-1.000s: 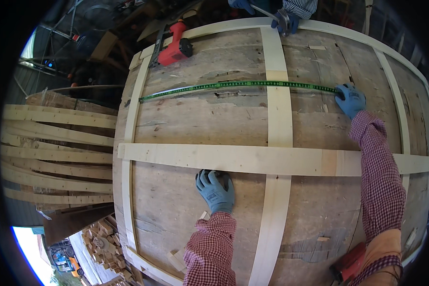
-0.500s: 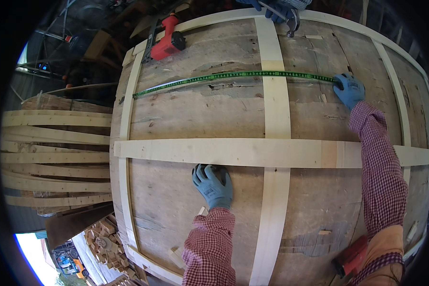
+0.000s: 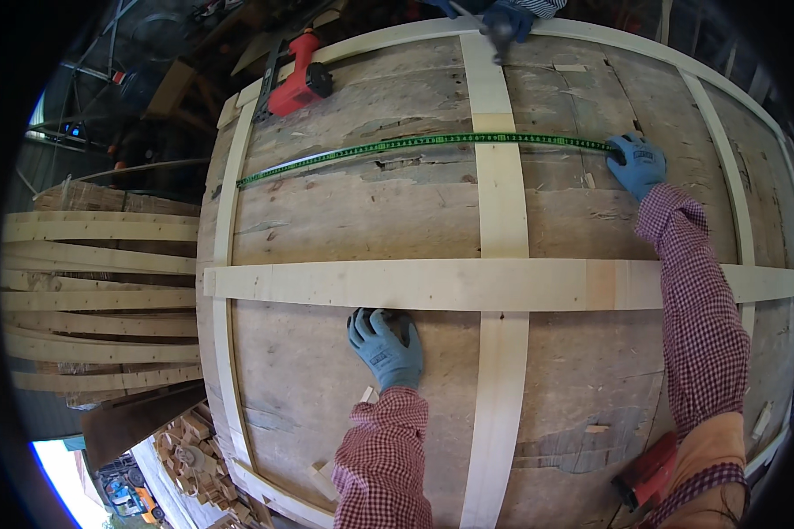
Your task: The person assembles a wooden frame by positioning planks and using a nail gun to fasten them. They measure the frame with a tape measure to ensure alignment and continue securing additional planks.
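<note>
Measuring step. Right hand (image 3: 637, 164) pinching end of green tape measure (image 3: 432, 144), stretched across top of wood panel (image 3: 344, 220). Left hand (image 3: 385, 346) flat, fingers spread, holding nothing, below cross slat (image 3: 432, 284). Next prob.: read tape, mark.

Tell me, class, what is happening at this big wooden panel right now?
A person in blue gloves leans over a wooden panel framed with pale battens. The right hand holds one end of a green tape measure stretched across the boards. The left hand rests flat on the wood below the cross batten. A red power tool lies at the far corner.
</note>
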Motion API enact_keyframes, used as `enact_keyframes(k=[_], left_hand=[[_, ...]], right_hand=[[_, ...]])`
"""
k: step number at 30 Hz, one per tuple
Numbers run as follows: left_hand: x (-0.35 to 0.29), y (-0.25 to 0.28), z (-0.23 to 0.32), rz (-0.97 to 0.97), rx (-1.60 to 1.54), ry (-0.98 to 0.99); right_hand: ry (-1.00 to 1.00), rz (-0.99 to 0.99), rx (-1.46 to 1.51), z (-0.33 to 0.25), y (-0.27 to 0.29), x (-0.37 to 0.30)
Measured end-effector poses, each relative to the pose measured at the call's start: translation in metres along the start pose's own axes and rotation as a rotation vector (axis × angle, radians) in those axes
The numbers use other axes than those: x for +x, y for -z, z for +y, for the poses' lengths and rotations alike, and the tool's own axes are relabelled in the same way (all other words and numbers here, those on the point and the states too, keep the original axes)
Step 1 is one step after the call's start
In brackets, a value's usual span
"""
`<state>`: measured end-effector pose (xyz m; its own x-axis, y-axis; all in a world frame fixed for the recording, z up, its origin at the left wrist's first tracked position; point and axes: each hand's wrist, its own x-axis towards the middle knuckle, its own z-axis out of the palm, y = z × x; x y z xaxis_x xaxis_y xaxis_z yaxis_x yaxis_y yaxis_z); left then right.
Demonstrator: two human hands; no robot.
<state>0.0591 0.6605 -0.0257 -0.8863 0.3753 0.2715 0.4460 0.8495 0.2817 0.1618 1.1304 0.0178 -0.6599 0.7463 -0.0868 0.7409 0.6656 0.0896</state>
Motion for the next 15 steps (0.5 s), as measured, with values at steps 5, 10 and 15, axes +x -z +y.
enact_keyframes(k=[5, 10, 15], left_hand=[[0.0001, -0.0006, 0.0009, -0.007, 0.024, -0.006], [0.001, -0.0007, -0.0018, -0.004, 0.011, -0.008], [0.0016, 0.0002, 0.002, -0.021, 0.02, -0.005]], right_hand=[[0.046, 0.045, 0.061, 0.0097, -0.0109, 0.0047], [0.032, 0.056, 0.018, 0.002, -0.0068, 0.0021], [0.066, 0.076, 0.081, 0.0094, -0.009, 0.0047]])
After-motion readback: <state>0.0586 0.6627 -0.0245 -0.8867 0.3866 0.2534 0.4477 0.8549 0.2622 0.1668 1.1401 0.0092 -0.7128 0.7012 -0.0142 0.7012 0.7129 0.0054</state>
